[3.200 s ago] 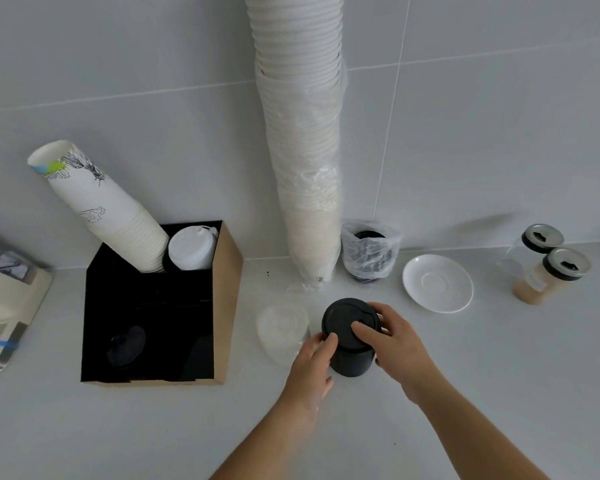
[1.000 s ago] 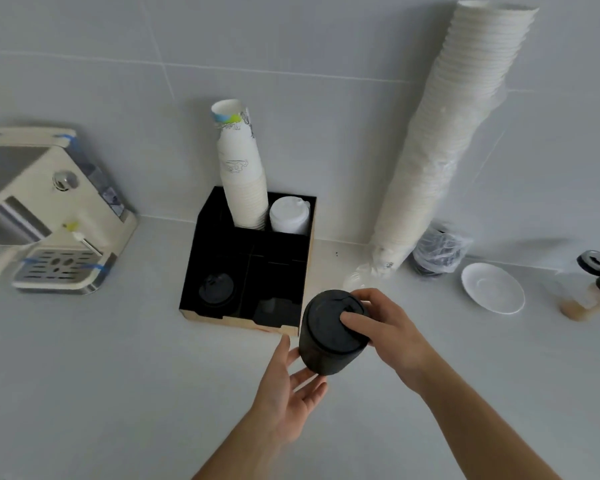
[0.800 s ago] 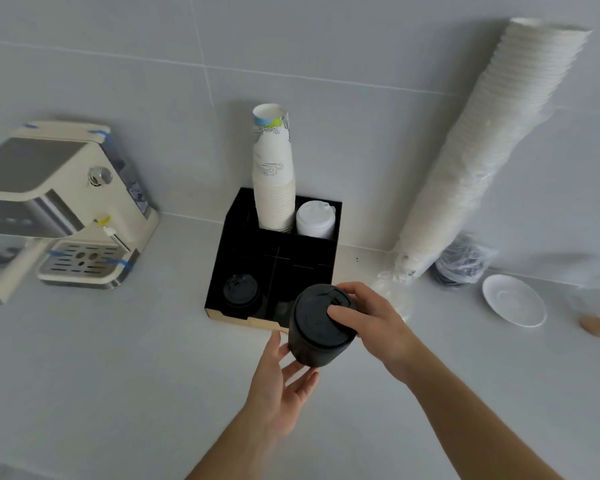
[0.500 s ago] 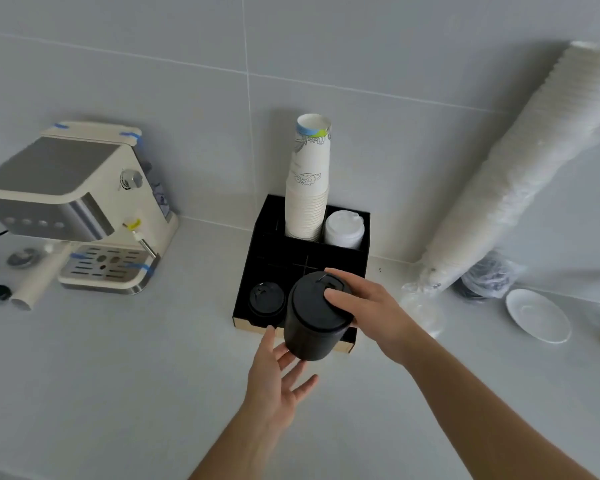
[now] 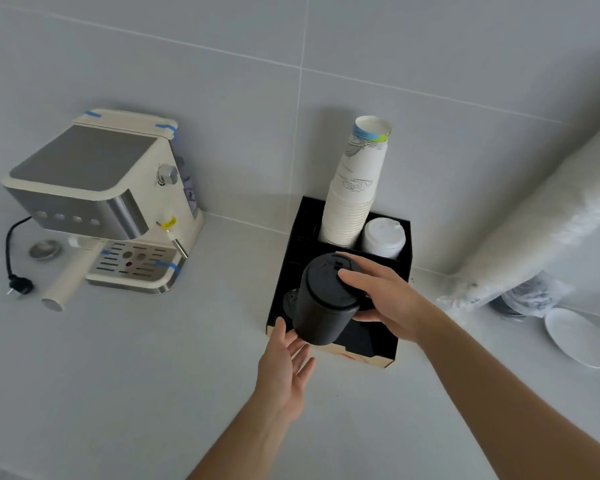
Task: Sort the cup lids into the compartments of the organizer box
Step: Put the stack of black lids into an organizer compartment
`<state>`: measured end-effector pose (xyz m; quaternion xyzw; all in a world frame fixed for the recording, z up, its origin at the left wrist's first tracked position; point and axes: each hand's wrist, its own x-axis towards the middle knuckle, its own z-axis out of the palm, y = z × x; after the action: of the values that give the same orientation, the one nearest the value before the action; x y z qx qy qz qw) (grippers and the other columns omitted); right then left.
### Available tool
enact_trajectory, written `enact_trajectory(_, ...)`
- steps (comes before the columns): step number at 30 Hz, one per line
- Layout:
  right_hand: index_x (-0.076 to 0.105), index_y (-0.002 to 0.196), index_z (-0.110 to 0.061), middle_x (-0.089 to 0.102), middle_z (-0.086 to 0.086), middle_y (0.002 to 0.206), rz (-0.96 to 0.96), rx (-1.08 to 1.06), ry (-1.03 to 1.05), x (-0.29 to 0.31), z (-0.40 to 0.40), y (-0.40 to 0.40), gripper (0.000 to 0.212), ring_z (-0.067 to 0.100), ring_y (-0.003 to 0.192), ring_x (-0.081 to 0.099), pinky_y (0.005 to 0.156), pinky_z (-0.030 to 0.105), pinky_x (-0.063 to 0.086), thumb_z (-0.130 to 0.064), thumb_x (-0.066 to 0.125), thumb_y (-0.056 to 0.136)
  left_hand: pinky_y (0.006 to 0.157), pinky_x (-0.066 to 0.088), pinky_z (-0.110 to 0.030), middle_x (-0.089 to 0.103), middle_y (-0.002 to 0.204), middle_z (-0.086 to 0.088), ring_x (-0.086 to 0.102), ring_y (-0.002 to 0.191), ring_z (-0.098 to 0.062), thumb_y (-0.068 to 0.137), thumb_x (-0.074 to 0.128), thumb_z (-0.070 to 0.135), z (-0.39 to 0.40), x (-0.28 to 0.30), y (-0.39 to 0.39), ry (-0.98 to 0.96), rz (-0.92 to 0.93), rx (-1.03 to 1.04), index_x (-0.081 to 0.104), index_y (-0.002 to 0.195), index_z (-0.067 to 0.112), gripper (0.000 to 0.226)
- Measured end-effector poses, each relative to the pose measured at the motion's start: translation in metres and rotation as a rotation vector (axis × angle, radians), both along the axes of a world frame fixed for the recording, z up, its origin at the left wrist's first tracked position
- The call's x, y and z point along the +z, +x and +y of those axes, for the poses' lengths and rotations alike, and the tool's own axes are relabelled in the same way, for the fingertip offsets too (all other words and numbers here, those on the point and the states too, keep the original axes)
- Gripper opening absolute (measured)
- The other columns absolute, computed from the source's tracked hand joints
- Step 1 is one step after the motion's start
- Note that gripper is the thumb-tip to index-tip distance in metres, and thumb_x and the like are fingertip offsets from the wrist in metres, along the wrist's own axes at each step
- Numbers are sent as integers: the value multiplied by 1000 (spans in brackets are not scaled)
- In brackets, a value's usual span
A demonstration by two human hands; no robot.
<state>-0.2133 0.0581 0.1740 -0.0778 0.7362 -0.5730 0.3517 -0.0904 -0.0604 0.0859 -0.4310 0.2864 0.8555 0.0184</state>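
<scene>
My right hand (image 5: 385,299) grips the top of a tall stack of black cup lids (image 5: 323,306), held tilted over the front of the black organizer box (image 5: 385,351). Under the stack's lower end, my left hand (image 5: 284,368) is spread palm up, its fingers touching the bottom. A few black lids (image 5: 289,301) sit in the front left compartment, mostly hidden by the stack. A stack of white lids (image 5: 383,237) fills the back right compartment, and printed paper cups (image 5: 355,188) stand in the back middle one.
An espresso machine (image 5: 101,202) with a loose portafilter (image 5: 66,282) and power plug stands on the left of the counter. A long sleeve of white cups (image 5: 541,216) leans against the wall at right, above a bagged bundle of black lids (image 5: 523,296) and a white saucer (image 5: 577,341).
The black lid stack was lifted off the counter and carried left to above the organizer's front compartments. My left hand let go of its side and now cups beneath it.
</scene>
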Motion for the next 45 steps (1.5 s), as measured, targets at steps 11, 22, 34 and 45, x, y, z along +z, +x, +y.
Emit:
enact_trajectory(11, 62, 114, -21, 71, -2, 108, -107, -43, 38, -14, -37, -42, 21, 15, 101, 64, 97, 44, 50, -19, 61, 93, 112, 39, -39, 49, 145, -15, 50, 131, -25, 99, 47, 41, -18, 3, -33, 66, -16, 67, 39, 146, 7, 59)
enact_trajectory(22, 63, 108, -24, 70, -3, 100, -143, -19, 57, -39, -60, -67, 19, 13, 93, 63, 86, 36, 51, -15, 59, 92, 114, 35, -37, 45, 148, -9, 45, 136, -21, 96, 49, 47, -20, -4, -57, 86, -93, 129, 38, 146, 9, 64)
enact_trajectory(34, 65, 107, -23, 70, -1, 105, -129, -1, 89, -63, -65, -74, 18, 14, 96, 64, 90, 36, 51, -15, 61, 92, 113, 34, -37, 43, 148, -6, 43, 135, -22, 95, 48, 52, -29, -11, -68, 18, -152, 24, 38, 145, 15, 64)
enact_trajectory(45, 62, 117, -31, 72, -2, 112, 3, -19, 101, -68, -69, -68, 23, 10, 94, 68, 78, 30, 58, -28, 64, 95, 80, 44, -6, 66, 98, 35, 58, 94, 21, 95, 49, 44, -51, -7, -68, -628, 32, -210, 59, 103, 43, 13)
